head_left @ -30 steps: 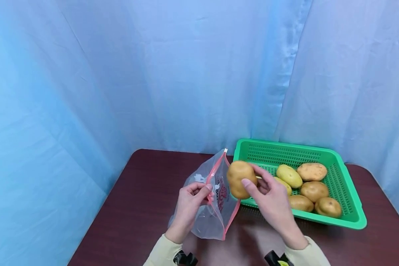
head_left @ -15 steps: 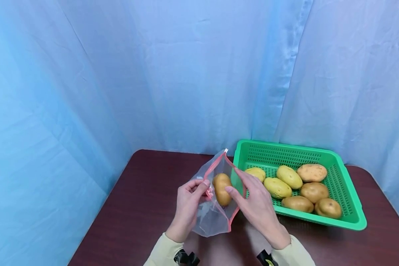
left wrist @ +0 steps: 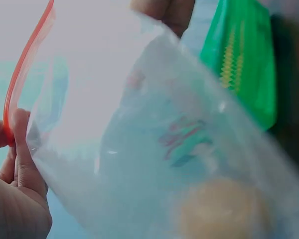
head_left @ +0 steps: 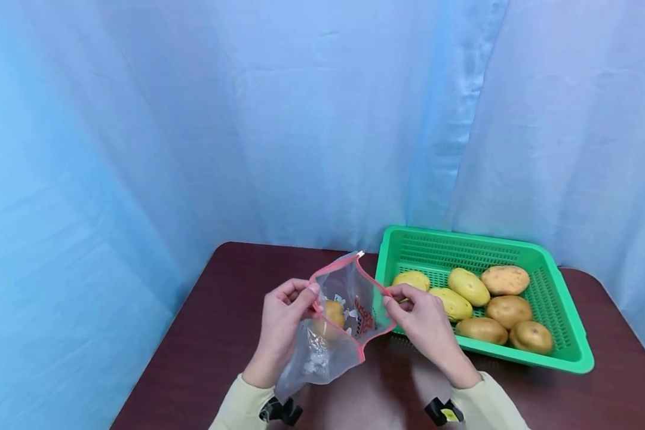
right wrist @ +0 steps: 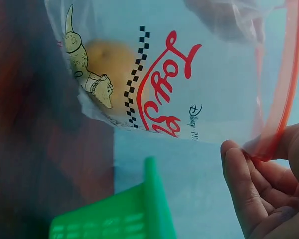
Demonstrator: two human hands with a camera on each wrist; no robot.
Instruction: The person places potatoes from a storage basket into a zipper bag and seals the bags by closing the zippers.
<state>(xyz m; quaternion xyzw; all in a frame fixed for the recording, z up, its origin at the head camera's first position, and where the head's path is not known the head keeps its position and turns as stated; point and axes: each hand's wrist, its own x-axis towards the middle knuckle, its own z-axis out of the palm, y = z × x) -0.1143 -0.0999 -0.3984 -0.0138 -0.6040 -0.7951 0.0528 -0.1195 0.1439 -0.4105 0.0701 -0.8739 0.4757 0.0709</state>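
Note:
My left hand [head_left: 281,325] pinches the red zip edge of a clear zip bag [head_left: 322,364] between thumb and fingers. On the bag's other side, my right hand [head_left: 423,322] pinches the opposite red edge, so the mouth gapes between them. Inside lies a brown potato [head_left: 333,313], low in the bag. Through the plastic the potato [right wrist: 109,69] shows behind a printed dog and red lettering in the right wrist view. A blurred potato shape [left wrist: 224,211] appears at the bottom of the left wrist view.
A green perforated basket [head_left: 561,298] stands to the right, its near left corner close behind my right hand. Several yellow and brown potatoes [head_left: 481,330] lie in it. The dark wood table [head_left: 215,352] extends left and in front; blue curtains [head_left: 322,119] hang behind.
The right hand brought the potato from beside the basket into the bag and let go of it. It then took the bag's right edge, while the left hand shifted left with its edge.

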